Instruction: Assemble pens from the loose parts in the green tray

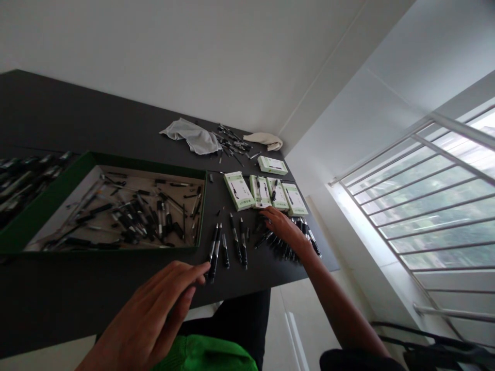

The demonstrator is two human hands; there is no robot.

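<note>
My left hand (162, 299) is at the near side of the dark table, fingers stretched out, its fingertips at the lower end of a pair of black-and-clear pens (215, 252). Whether they press on the pens I cannot tell. To the right lie a short pen part (225, 251) and two more pens (240, 242). My right hand (282, 226) reaches over a pile of black pens (288, 250), palm down with fingers extended. Its fingertips come close to the lower edge of a green-and-white pen box (260, 191) with a pen lying on top; what is under the palm is hidden.
A green-edged tray (154, 167) of loose pen parts stands at left, with more pens (23, 180) beyond it. Further boxes (238, 190) sit at right. Behind are a white cloth (191, 135), loose pens (232, 140) and a beige cloth (265, 139). A barred window is at right.
</note>
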